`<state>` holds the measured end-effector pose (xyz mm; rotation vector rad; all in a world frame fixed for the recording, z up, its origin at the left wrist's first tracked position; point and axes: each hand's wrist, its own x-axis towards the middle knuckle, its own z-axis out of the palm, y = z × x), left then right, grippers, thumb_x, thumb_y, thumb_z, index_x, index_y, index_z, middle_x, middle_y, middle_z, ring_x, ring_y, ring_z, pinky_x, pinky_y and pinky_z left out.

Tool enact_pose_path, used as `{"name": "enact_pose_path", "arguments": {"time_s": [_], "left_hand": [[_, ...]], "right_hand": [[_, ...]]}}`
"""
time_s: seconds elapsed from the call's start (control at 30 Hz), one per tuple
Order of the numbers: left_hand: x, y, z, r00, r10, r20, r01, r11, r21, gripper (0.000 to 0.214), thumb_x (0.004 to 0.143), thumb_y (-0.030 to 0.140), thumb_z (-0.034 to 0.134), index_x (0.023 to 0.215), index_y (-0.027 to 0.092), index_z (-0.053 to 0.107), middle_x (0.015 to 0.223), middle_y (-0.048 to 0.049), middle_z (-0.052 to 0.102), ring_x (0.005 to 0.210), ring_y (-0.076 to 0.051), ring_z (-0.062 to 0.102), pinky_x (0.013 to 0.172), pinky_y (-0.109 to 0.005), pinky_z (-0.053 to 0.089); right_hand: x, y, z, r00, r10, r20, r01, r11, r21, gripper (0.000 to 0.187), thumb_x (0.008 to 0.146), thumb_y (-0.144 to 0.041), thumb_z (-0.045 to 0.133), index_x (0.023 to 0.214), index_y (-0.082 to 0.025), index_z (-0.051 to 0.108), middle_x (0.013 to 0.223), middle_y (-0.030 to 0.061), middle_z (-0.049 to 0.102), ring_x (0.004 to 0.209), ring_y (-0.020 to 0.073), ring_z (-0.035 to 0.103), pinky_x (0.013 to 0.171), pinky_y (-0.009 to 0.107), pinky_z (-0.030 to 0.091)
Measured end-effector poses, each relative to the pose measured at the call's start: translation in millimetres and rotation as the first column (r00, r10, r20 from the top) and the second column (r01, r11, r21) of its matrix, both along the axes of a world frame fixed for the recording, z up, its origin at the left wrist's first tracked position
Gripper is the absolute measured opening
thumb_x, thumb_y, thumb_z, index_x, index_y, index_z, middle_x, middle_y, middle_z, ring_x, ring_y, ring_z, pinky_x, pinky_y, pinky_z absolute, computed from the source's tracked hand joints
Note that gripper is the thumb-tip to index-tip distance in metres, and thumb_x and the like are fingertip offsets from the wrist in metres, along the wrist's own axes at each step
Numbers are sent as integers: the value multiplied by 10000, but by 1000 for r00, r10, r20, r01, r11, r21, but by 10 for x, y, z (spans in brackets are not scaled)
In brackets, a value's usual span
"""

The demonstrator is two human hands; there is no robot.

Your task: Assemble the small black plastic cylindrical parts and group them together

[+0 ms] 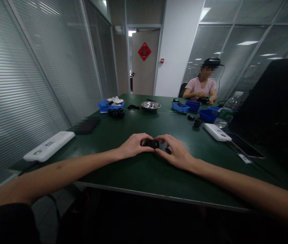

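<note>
The left hand point(133, 146) pinches a glossy black rounded piece point(154, 144) between thumb and fingers from nine o'clock, above the smooth green tabletop point(131, 176). At three o'clock, the right hand point(176, 153) curves thumb and forefinger at its end; whether they press cannot be told. A shiny metal bowl point(150, 109) sits at twelve.

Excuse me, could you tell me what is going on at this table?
The person's left hand holds a small black object just above or on the green table, with the right hand at its other end. A metal bowl stands farther back. Across the table, a co-worker in pink has both hands at a dark item.
</note>
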<state>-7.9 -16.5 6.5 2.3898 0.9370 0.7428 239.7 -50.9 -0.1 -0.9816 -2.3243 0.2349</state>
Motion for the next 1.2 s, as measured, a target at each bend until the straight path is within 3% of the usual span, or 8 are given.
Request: {"name": "enact_pose_path", "arguments": {"time_s": [0.13, 0.33, 0.53, 0.73, 0.97, 1.2], "left_hand": [[8, -10, 16, 1000, 3, -9, -3, 1000, 0, 453, 852, 495, 773, 1173, 180, 713, 975, -39, 676, 783, -172, 562, 696, -284, 419], [-3, 24, -27, 1000, 3, -3, -3, 1000, 30, 446, 856, 496, 768, 1173, 187, 717, 933, -24, 654, 759, -162, 555, 688, -278, 413], [1, 15, -20, 1000, 2, 0, -2, 1000, 12, 451, 856, 498, 769, 1170, 178, 718, 932, -28, 662, 764, -166, 558, 689, -280, 412], [-4, 25, -29, 1000, -8, 9, 8, 999, 40, 456, 856, 509, 769, 1175, 187, 717, 960, -30, 662, 768, -165, 558, 701, -283, 417], [6, 10, -12, 1000, -12, -4, 12, 1000, 14, 464, 853, 510, 770, 1175, 182, 711, 987, -41, 680, 798, -176, 574, 707, -288, 424], [-3, 19, -27, 1000, -6, 0, 6, 1000, 30, 450, 859, 496, 767, 1176, 182, 708, 950, -26, 656, 763, -161, 556, 693, -280, 421]], "right_hand": [[13, 15, -13, 999, -38, 3, 38, 999, -27, 276, 996, -383, 617, 1215, -215, 605, 1075, 92, 688, 943, 242, 664, 817, 416, 569], [-1, 4, 3, 998, 65, -12, -65, 998, 20, 306, 962, -265, 640, 1263, -238, 591, 1241, 104, 651, 1050, 251, 647, 853, 410, 571], [-7, -3, 12, 998, -63, 14, 63, 997, -32, 295, 989, -398, 625, 1214, -209, 607, 1057, 89, 692, 932, 246, 665, 802, 416, 569], [4, 8, 7, 999, 51, -2, -51, 999, 12, 313, 962, -283, 655, 1263, -233, 586, 1237, 108, 650, 1033, 254, 653, 837, 416, 574], [2, 9, -6, 998, -60, 20, 61, 998, -33, 276, 1012, -411, 590, 1212, -222, 599, 1044, 83, 688, 912, 236, 665, 763, 393, 567], [1, -2, 1, 999, 41, 14, -41, 999, 20, 311, 965, -281, 641, 1266, -240, 574, 1238, 107, 644, 1042, 257, 647, 822, 406, 573]]}}
